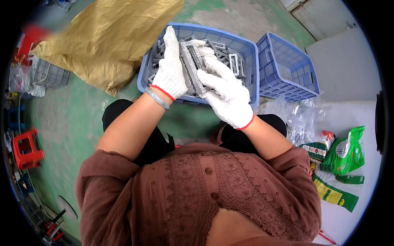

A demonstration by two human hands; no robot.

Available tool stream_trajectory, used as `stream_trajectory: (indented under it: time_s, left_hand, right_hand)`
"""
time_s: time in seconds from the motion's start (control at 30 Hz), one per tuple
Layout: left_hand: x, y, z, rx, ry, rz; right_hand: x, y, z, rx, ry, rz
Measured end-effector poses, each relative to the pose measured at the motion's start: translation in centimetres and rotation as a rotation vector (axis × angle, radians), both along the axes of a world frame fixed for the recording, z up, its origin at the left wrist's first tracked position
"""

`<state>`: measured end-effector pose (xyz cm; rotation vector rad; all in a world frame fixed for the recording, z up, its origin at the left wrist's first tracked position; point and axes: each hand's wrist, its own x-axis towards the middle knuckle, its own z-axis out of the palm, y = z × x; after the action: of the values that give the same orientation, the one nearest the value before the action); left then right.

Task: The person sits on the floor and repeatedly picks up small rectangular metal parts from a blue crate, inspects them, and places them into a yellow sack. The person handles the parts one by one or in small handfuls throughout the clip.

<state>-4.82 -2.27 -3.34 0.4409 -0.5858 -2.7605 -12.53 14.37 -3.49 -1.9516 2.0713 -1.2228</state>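
Both gloved hands close on the same load: the left hand [169, 76] lies along the near-left side of a few grey frames [192, 65] stacked together, one digit pointing up past them, while the right hand [230, 92] grips their lower right, thumb and fingers bent to the edge. White glove tips also show beyond the far side of the stack; which hand they belong to I cannot tell. Pressing from two sides probably keeps the slim pieces lined up, and the knit gloves likely guard the skin from hard edges. The stack is tilted, above the blue basket [255, 84] at upper centre, so anything slipping would likely drop back among the other frames [234, 63] lying jumbled inside. That basket sits on the green floor [78, 119] just beyond the parted knees, presumably for short reach. Just beside it, at upper right, a second blue crate [289, 71] stands, perhaps to be within arm's reach. A gold-brown sheet or sack [106, 39] spreads over the upper left, close to the basket's side. Farther out, clear plastic bags [301, 117] and a green package [348, 151] lie at right, and a red stool [28, 148] stands at far left, out of the way.
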Motion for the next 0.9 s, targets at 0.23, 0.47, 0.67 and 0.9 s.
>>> stream_trajectory:
  time_s: [0.23, 0.47, 0.67, 0.9]
  left_hand:
    - [-0.7, 1.4, -0.7, 0.02, -0.038, 0.049]
    - [0.3, 2.6, -0.4, -0.197, -0.041, -0.083]
    - [-1.6, 4.0, 0.7, -0.315, -0.072, -0.161]
    - [-0.5, 2.9, -0.9, -0.471, -0.339, -0.222]
  right_hand:
    - [-0.3, -0.5, 0.4, 0.319, -0.575, -0.088]
    - [-0.8, -0.7, 0.4, 0.301, -0.693, -0.114]
    - [-5.0, 1.5, 1.4, 0.24, -1.124, 0.018]
    - [-13.5, 15.2, 4.5, 0.164, -0.794, -0.311]
